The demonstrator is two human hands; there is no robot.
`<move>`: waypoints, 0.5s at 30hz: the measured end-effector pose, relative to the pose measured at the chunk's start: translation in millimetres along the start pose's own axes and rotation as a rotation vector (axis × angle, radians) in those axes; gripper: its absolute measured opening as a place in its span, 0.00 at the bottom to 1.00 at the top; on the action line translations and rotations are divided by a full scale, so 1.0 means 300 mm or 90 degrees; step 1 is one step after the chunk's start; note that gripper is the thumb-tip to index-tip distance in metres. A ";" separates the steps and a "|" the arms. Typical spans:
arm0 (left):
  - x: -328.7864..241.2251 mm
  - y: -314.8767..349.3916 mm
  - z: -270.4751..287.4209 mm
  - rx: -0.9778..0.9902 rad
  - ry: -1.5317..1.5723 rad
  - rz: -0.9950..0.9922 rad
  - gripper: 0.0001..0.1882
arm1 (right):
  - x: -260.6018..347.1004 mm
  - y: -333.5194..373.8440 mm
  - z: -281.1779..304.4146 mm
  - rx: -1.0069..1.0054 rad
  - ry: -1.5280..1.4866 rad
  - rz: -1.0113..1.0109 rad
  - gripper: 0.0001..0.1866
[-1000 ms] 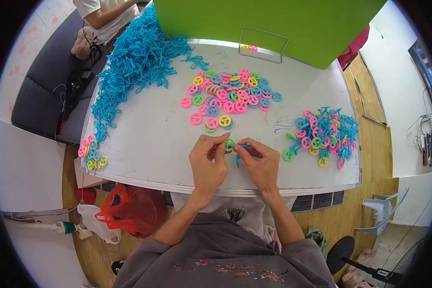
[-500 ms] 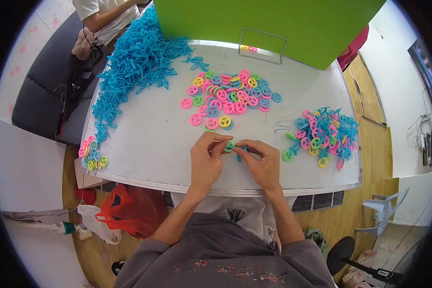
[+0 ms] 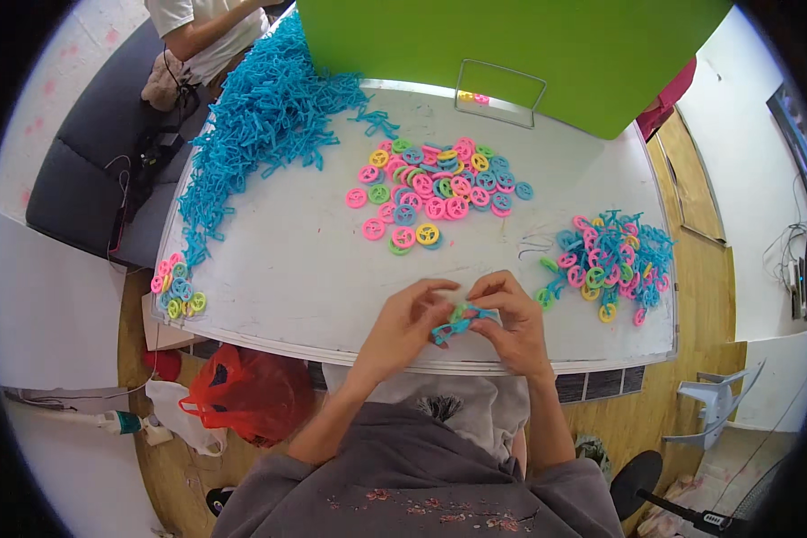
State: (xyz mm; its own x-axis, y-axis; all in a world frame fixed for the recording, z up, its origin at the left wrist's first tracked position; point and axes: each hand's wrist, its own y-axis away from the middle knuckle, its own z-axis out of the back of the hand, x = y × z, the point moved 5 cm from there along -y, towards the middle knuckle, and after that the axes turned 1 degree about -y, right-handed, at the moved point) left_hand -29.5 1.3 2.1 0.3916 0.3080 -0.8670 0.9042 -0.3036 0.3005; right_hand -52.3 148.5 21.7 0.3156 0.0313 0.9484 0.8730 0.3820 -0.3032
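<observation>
Close to the table's near edge, my left hand [image 3: 403, 325] and my right hand [image 3: 513, 325] meet around a small green toy wheel [image 3: 459, 314] and a blue plastic piece [image 3: 451, 332]. The thumb and fingers of my right hand pinch the blue piece at its right end. My left hand is curled, its thumb against the green wheel; its lower fingers are partly hidden. Whether the wheel sits on the blue piece cannot be made out. Beyond my hands lies a pile of pink, green, blue and yellow wheels [image 3: 435, 208].
A large heap of blue pieces [image 3: 264, 117] covers the far left of the table [image 3: 278, 260]. Joined wheels and blue pieces [image 3: 611, 260] lie at the right, several wheels [image 3: 177, 287] at the left corner. A green board [image 3: 511, 45] stands behind. Another person's arm [image 3: 208, 34] shows far left.
Both hands have come nearer to me and slightly right with the green wheel. The blue piece has turned and shows more. My left fingers have loosened from their earlier pinch.
</observation>
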 end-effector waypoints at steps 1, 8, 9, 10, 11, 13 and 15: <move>-0.021 -0.013 0.039 -0.123 -0.215 -0.123 0.12 | 0.007 0.000 0.009 -0.049 -0.059 0.009 0.10; -0.198 -0.074 0.146 -0.358 -0.941 -0.516 0.13 | -0.036 0.004 0.026 -0.156 -0.009 -0.150 0.09; -0.192 -0.083 0.157 -0.316 -0.951 -0.511 0.14 | -0.035 0.002 0.019 -0.156 -0.031 -0.149 0.09; -0.191 -0.084 0.163 -0.313 -0.951 -0.511 0.14 | -0.035 0.005 0.017 -0.160 -0.051 -0.149 0.10; -0.189 -0.084 0.166 -0.307 -0.968 -0.514 0.13 | -0.040 0.007 0.016 -0.163 -0.051 -0.150 0.10; -0.190 -0.080 0.165 -0.298 -0.986 -0.518 0.13 | -0.055 0.007 0.018 -0.179 -0.042 -0.153 0.09; -0.205 -0.059 0.178 -0.343 -0.862 -0.475 0.14 | -0.035 -0.002 0.017 -0.182 0.019 -0.145 0.09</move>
State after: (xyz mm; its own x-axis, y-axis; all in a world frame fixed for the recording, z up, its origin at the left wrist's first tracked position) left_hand -78.6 -60.5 29.0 -0.2972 -0.8233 -0.4836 0.8788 -0.0378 -0.4757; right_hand -58.0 152.5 12.4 0.1082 -0.0530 0.9927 0.9894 0.1026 -0.1024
